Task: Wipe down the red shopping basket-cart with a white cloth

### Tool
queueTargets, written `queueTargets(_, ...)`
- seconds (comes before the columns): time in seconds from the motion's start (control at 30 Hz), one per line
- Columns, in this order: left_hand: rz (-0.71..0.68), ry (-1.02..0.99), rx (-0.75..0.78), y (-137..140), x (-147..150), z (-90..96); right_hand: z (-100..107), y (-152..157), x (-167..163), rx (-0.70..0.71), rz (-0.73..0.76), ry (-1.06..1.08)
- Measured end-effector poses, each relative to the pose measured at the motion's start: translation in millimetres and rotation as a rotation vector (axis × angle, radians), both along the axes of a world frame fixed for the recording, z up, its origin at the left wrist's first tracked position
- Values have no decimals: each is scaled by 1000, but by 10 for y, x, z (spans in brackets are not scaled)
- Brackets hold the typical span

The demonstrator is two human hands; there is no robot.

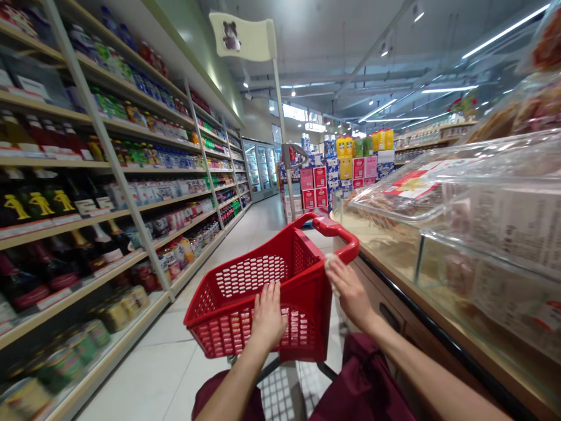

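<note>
A red plastic shopping cart basket [307, 292] with perforated sides stands right in front of me. My left hand [268, 316] lies flat against its near side, fingers stretched out at the upper rim. At the basket's right corner, just below the red handle [349, 250], my right hand [350, 292] presses a small whitish cloth [331, 261] against the plastic. Most of the cloth is hidden under the fingers. No goods show inside the visible part of the basket. A pole with a cream flag [243, 38] bearing a bear picture rises behind the cart.
Shelves [144, 207] of bottles and cans line the left side. Close on the right is a glass-edged counter with clear plastic food boxes [412, 187]. Stacked cartons [315, 187] and glass-door fridges [258, 166] stand ahead, beyond the tiled floor [175, 351].
</note>
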State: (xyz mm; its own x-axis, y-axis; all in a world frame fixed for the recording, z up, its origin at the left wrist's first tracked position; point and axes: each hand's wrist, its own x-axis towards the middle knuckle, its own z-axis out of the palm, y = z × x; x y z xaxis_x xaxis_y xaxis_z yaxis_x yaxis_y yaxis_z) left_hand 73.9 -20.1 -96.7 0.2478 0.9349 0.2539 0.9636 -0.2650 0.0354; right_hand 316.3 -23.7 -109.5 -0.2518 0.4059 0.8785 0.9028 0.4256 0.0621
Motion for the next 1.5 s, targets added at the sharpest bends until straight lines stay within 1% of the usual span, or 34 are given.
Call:
queueTargets(0.07,-3,-1,3,8,1,-13,-279,-131,-108,-86,127,-156)
queueTargets(0.1,-4,-1,5,13,0,-22,-349,-179,-143,-119,148,-174)
queueTargets(0.13,-7,2,8,18,-2,-31,-357,-209,-159,-127,148,-163)
queueTargets(0.17,-9,6,14,22,-4,-38,-304,-217,-156,-110,123,-116)
queueTargets(0.27,0,16,38,19,-3,-41,19,-141,-85,16,-22,89)
queueTargets(0.3,3,17,40,14,-1,-37,90,-107,-65,34,-63,127)
queueTargets(0.33,4,17,38,10,1,-30,104,-84,-57,38,-81,137)
queueTargets(0.37,3,16,34,6,2,-24,58,-79,-64,24,-78,119)
queueTargets(0.4,-2,15,29,3,2,-18,-41,-95,-82,-4,-53,77)
queueTargets(0.5,-5,12,18,6,-3,-17,-421,-206,-138,-153,67,-125)
queueTargets(0.53,-3,12,16,9,-4,-23,-485,-238,-136,-177,81,-146)
queueTargets(0.57,-2,13,18,13,-4,-29,-488,-256,-119,-172,80,-134)
queueTargets(0.6,0,14,24,15,-3,-36,-430,-257,-89,-140,60,-86)
queueTargets(0.7,6,23,47,9,6,-44,-82,-169,11,0,-62,138)
queueTargets(0.73,6,27,46,4,10,-41,1,-132,25,18,-85,181)
queueTargets(0.77,8,31,40,-2,14,-34,33,-105,21,20,-90,197)
queueTargets(0.8,8,34,31,-9,16,-26,9,-96,0,8,-76,185)
queueTargets(0.83,7,35,22,-14,17,-18,-64,-106,-33,-20,-48,145)
queueTargets(0.93,9,41,6,-19,14,-1,-361,-196,-132,-149,41,-23)
queueTargets(0.97,8,46,6,-18,13,-1,-406,-223,-141,-166,54,-46)
queueTargets(1.0,7,52,9,-18,13,-3,-397,-237,-132,-157,53,-37)
queueTargets(1.03,7,58,15,-18,13,-7,-338,-238,-109,-124,42,-1)
queueTargets(1.13,7,61,38,-22,21,-20,-34,-158,-18,2,-47,159)
queueTargets(1.17,6,58,39,-23,24,-25,25,-123,-4,17,-68,184)
queueTargets(1.2,4,54,38,-23,26,-29,32,-99,-6,18,-76,186)
queueTargets(1.23,2,50,34,-21,27,-35,-18,-90,-24,5,-67,164)
queueTargets(1.27,0,47,29,-18,27,-41,-116,-100,-53,-27,-43,120)
queueTargets(1.37,-1,39,40,1,18,-67,-491,-193,-151,-188,62,-68)
queueTargets(1.4,-3,38,48,6,15,-74,-562,-225,-164,-228,85,-110)
queueTargets(1.43,-5,37,57,9,12,-78,-578,-247,-163,-236,95,-123)
queueTargets(1.47,-6,37,64,10,11,-79,-535,-258,-147,-209,91,-103)
queueTargets(1.5,-5,38,66,8,12,-77,-444,-253,-122,-158,74,-56)
